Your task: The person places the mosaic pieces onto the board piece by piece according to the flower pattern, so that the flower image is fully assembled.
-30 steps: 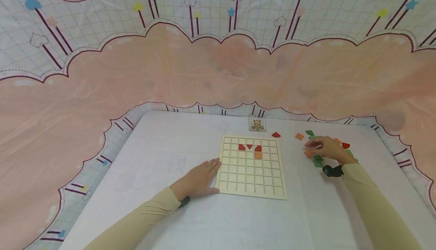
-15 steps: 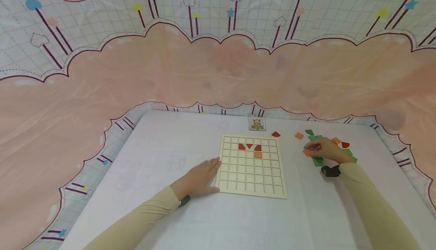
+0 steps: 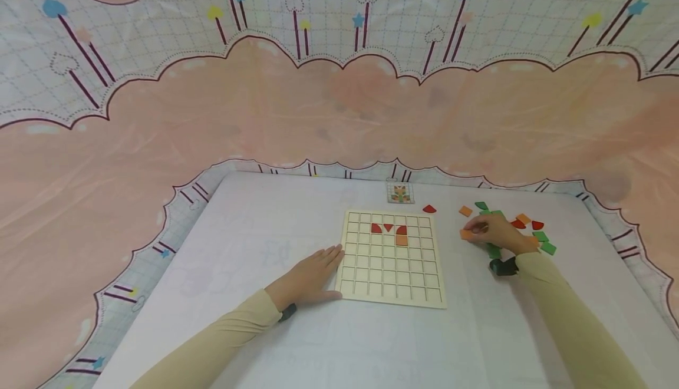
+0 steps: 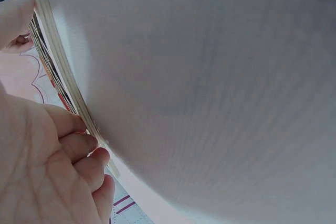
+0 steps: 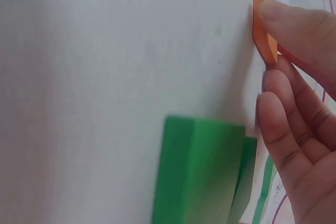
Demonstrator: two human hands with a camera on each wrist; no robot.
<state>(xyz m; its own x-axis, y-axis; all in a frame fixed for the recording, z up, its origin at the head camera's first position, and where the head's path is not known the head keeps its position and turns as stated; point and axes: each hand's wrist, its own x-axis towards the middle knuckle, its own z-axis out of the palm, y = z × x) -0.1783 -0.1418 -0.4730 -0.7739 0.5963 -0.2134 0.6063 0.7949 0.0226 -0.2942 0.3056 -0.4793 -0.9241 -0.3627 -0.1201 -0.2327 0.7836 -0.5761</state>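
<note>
My right hand (image 3: 495,233) is at the left side of a loose pile of tiles, its thumb and fingers pinching an orange tile (image 5: 260,24), which stands close over the white table. My left hand (image 3: 307,277) lies spread at the left edge of a pale grid board (image 3: 366,271), fingertips and thumb against its side. In the board's upper rows sit two red curved tiles, a small red triangle tile (image 3: 388,227) between them, and an orange square tile (image 3: 402,240) below the right one. Green tiles (image 5: 205,166) loom near my right fingers in the right wrist view.
A small pattern card (image 3: 400,193) lies behind the board, with one red tile (image 3: 429,208) to its right. A loose orange tile (image 3: 465,211) lies beyond my right hand. More green tiles (image 3: 541,236), plus red and orange ones, are scattered around it. Patterned cloth (image 3: 339,112) hangs behind the table.
My right hand has taken hold of the orange tile at the pile and drawn it a little to the left, uncovering tiles behind it. The left hand has stayed at the board's edge.
</note>
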